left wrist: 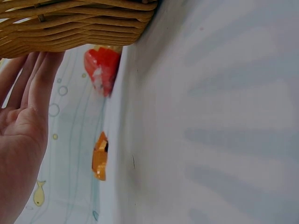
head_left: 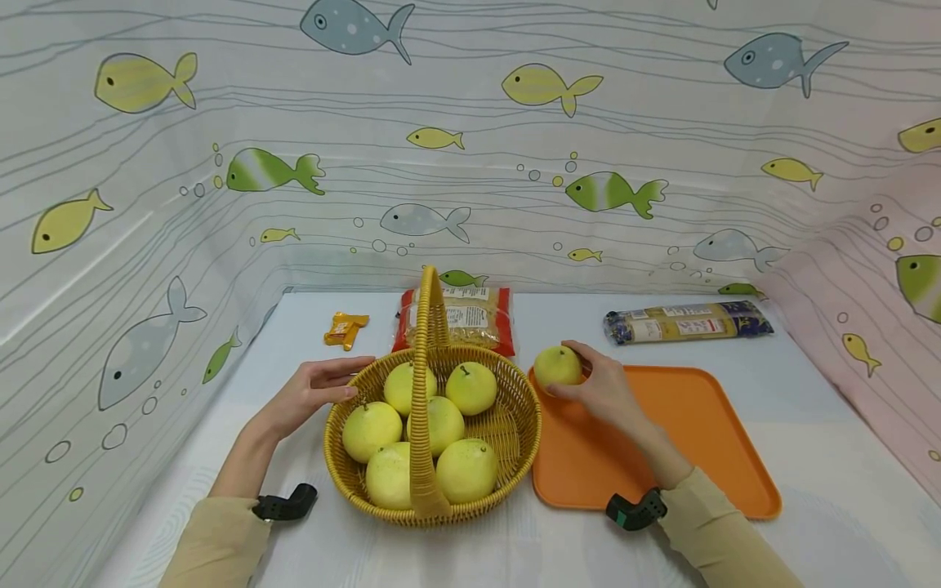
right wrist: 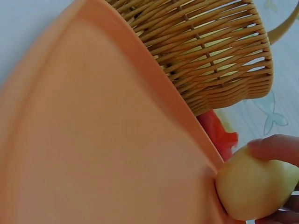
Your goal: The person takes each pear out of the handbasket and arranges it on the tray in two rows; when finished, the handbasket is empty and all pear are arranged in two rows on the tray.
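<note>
My right hand (head_left: 603, 388) holds a yellow pear (head_left: 555, 366) between thumb and fingers, at the far left corner of an orange tray (head_left: 684, 433). In the right wrist view, the pear (right wrist: 250, 189) is at the tray's rim; whether it rests there I cannot tell. Left of the tray stands a woven basket (head_left: 509, 437) with a tall arched handle (head_left: 421, 408) and several yellow pears (head_left: 470, 388) inside. My left hand (head_left: 316, 388) reaches the basket's left side with extended fingers; in the left wrist view the basket (left wrist: 84, 30) hides the fingertips.
Behind the basket lies a red-edged clear food packet (head_left: 470, 317). A small orange wrapped packet (head_left: 345, 329) is at the back left. A long purple-ended package (head_left: 687, 322) lies behind the tray. Fish-patterned sheeting (head_left: 485, 180) encloses the white table (head_left: 559, 547) at back and sides.
</note>
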`<control>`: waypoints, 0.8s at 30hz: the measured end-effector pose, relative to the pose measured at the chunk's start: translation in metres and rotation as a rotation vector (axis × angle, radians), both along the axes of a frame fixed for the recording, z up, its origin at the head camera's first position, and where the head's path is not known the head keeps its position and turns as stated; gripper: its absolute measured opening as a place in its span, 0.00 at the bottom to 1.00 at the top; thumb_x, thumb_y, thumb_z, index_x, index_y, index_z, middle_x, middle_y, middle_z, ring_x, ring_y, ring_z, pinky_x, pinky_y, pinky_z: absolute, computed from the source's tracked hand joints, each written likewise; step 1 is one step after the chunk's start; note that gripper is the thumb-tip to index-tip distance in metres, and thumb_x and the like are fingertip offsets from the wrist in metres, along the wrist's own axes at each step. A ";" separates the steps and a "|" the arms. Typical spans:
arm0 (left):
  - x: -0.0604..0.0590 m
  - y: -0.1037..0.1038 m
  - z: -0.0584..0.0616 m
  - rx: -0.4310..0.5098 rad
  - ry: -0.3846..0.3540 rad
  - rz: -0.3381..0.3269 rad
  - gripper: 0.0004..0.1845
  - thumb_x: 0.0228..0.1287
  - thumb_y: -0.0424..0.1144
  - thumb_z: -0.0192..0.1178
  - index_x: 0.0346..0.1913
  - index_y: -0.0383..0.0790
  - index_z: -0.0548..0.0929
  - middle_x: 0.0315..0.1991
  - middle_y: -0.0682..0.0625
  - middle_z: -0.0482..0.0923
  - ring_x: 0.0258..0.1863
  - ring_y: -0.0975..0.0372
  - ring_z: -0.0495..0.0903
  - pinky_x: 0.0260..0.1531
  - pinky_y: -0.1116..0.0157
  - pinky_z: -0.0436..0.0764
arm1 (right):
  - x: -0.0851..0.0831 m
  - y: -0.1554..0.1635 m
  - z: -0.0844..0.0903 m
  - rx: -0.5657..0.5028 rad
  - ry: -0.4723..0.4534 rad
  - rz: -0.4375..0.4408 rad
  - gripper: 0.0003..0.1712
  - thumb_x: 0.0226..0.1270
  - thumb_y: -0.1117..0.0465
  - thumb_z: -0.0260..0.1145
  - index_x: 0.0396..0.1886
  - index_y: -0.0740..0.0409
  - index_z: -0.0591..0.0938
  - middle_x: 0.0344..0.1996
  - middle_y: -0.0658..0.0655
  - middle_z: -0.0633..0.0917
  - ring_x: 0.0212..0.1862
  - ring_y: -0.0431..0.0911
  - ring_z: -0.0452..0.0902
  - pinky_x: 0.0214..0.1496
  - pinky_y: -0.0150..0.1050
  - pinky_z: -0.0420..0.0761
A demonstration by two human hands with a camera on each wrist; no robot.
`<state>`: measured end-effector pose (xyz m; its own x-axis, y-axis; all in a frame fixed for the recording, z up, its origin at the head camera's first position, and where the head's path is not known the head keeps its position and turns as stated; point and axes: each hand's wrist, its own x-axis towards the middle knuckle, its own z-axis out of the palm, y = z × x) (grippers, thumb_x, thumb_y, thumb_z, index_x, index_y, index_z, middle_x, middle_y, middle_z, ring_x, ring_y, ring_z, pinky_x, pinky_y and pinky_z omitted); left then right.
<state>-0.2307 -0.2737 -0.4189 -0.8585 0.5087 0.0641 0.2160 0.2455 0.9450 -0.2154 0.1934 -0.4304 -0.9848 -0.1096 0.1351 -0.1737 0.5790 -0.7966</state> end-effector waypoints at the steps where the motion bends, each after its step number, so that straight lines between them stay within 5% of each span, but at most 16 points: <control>1: 0.000 0.000 0.000 0.001 0.000 -0.001 0.28 0.70 0.32 0.58 0.71 0.31 0.70 0.68 0.42 0.73 0.59 0.70 0.79 0.55 0.71 0.78 | 0.000 0.000 0.000 -0.004 -0.005 0.001 0.43 0.54 0.55 0.80 0.69 0.59 0.73 0.65 0.64 0.76 0.64 0.61 0.76 0.61 0.54 0.79; 24: 0.000 0.000 0.001 0.010 -0.001 -0.007 0.28 0.70 0.32 0.58 0.71 0.29 0.69 0.68 0.44 0.74 0.59 0.70 0.78 0.55 0.71 0.78 | -0.002 0.003 -0.002 -0.003 -0.018 0.033 0.45 0.55 0.54 0.79 0.71 0.57 0.71 0.66 0.63 0.76 0.63 0.59 0.77 0.59 0.55 0.79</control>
<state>-0.2304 -0.2733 -0.4181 -0.8550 0.5142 0.0680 0.2165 0.2348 0.9476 -0.2175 0.1962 -0.4326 -0.9829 -0.1419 0.1173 -0.1780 0.5709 -0.8015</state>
